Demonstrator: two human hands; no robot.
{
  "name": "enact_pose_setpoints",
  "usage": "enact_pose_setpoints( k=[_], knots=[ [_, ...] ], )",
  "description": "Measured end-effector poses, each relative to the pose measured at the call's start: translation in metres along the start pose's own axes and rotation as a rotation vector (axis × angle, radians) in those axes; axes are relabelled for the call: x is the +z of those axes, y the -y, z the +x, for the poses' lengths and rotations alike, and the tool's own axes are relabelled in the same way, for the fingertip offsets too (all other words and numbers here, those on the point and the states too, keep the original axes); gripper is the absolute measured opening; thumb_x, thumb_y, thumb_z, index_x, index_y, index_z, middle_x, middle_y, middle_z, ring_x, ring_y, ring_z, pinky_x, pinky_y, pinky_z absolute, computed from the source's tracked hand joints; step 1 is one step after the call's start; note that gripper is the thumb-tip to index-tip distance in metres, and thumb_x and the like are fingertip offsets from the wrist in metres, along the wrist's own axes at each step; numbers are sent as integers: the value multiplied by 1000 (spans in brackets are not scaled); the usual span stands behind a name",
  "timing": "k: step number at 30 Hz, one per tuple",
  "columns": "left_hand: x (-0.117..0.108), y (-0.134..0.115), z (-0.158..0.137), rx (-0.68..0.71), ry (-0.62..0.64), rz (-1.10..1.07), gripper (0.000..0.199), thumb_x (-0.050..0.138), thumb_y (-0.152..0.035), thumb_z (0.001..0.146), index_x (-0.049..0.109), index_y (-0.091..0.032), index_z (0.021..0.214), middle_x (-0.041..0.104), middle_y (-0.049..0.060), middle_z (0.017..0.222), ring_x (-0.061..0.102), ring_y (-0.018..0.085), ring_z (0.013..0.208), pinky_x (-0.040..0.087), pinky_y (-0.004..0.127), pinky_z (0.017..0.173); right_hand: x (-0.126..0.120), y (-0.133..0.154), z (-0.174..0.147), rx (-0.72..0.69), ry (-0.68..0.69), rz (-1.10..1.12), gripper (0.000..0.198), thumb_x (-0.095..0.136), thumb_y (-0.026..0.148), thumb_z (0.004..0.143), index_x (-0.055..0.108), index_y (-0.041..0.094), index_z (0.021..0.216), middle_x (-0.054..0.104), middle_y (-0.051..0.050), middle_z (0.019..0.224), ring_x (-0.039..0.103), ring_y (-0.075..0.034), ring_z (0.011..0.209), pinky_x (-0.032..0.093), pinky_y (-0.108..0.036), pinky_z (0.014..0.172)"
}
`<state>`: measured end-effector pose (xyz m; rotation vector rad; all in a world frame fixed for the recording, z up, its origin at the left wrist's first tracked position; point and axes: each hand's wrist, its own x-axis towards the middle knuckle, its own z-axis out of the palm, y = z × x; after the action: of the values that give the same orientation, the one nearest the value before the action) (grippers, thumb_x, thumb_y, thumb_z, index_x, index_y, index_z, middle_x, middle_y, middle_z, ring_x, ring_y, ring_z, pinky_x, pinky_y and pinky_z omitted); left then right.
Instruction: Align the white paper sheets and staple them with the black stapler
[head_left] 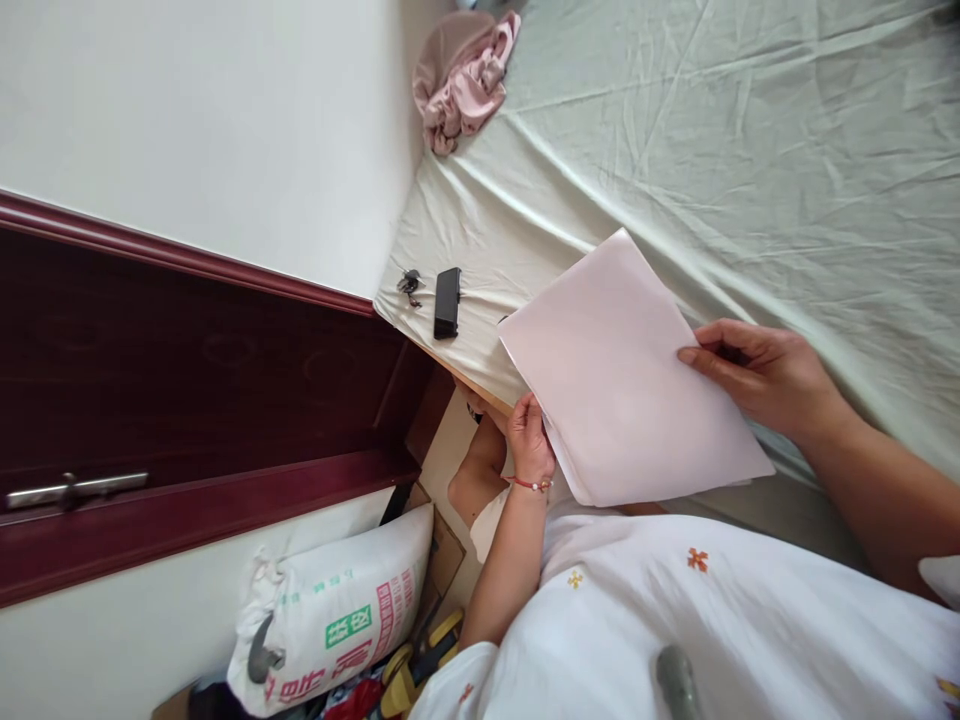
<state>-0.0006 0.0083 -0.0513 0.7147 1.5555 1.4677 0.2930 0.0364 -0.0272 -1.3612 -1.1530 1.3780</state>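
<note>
A pale pink sheet of paper point(626, 375) is held over the edge of a bed covered in a light green sheet point(750, 140). My left hand point(529, 440), with a red bead bracelet at the wrist, grips the paper's lower left edge. On the right edge, my right hand point(757, 372) pinches the paper between thumb and fingers. More sheets appear stacked under the top one.
A black phone point(447, 302) and a small bunch of keys point(409, 285) lie at the bed's corner. A crumpled pink cloth point(461, 80) sits at the far end by the wall. A dark red door point(187, 400) and a white printed sack point(330, 615) are at left.
</note>
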Motion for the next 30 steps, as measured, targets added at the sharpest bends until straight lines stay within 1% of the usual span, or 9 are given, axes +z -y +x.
enact_pose_setpoints(
  k=[3, 5, 8, 11, 14, 18, 21, 26, 30],
  knots=[
    [2, -3, -5, -38, 44, -61, 42, 83, -61, 75, 77, -21, 85, 76, 3, 91, 68, 19, 93, 51, 33, 93, 1, -1, 0, 14, 3, 7, 36, 74, 57, 85, 72, 21, 90, 63, -1, 76, 49, -13, 67, 38, -26, 57],
    [1, -4, -6, -45, 64, -48, 40, 87, -57, 72, 76, -20, 80, 74, 1, 87, 67, 17, 90, 51, 31, 91, 0, -3, 1, 30, 10, -12, 38, 73, 58, 85, 72, 21, 90, 64, -1, 77, 51, -14, 67, 38, -27, 57],
    [-1, -5, -4, -49, 77, 35, 41, 95, -49, 63, 68, -18, 70, 65, -3, 74, 60, 12, 76, 48, 26, 82, 0, -4, 2, 43, 16, -101, 39, 71, 60, 86, 72, 22, 91, 66, -1, 75, 51, -14, 66, 38, -27, 57],
    [-2, -4, -2, -54, 60, 91, 49, 95, -51, 61, 60, -18, 67, 57, -5, 67, 53, 10, 68, 45, 24, 74, 0, -3, 4, 36, -11, -204, 40, 69, 61, 86, 71, 21, 88, 65, -1, 72, 50, -13, 63, 37, -28, 57],
    [-1, -4, -2, -71, 46, 101, 54, 97, -52, 56, 55, -18, 66, 57, -6, 66, 53, 9, 66, 45, 25, 73, 0, -2, 5, 27, -42, -241, 41, 71, 62, 84, 70, 21, 88, 65, -1, 72, 51, -13, 63, 37, -28, 58],
    [2, -6, -2, -100, 34, 68, 58, 99, -51, 51, 55, -19, 71, 63, -5, 72, 57, 10, 69, 48, 27, 76, -1, 0, 5, 61, -58, -259, 36, 75, 57, 81, 65, 22, 81, 59, 2, 65, 47, -13, 61, 34, -29, 57],
    [3, -7, -2, -75, 5, 68, 61, 100, -51, 49, 55, -20, 75, 63, -6, 73, 57, 10, 69, 47, 26, 76, -1, 0, 5, 72, -63, -272, 34, 73, 54, 82, 60, 23, 77, 54, 3, 62, 43, -12, 59, 32, -30, 56],
    [1, -4, 0, -22, 3, 66, 58, 93, -58, 60, 52, -22, 78, 59, -6, 76, 56, 11, 71, 46, 25, 75, -1, -3, 5, 82, -58, -290, 33, 70, 54, 85, 62, 23, 78, 55, 3, 63, 44, -13, 59, 33, -29, 56],
    [0, -3, 0, 63, -3, 77, 57, 94, -53, 63, 55, -26, 96, 59, -4, 86, 60, 13, 80, 47, 26, 81, -2, -4, 5, 70, -33, -280, 36, 67, 57, 87, 62, 22, 77, 55, 2, 64, 43, -12, 59, 31, -29, 55]
  ],
)
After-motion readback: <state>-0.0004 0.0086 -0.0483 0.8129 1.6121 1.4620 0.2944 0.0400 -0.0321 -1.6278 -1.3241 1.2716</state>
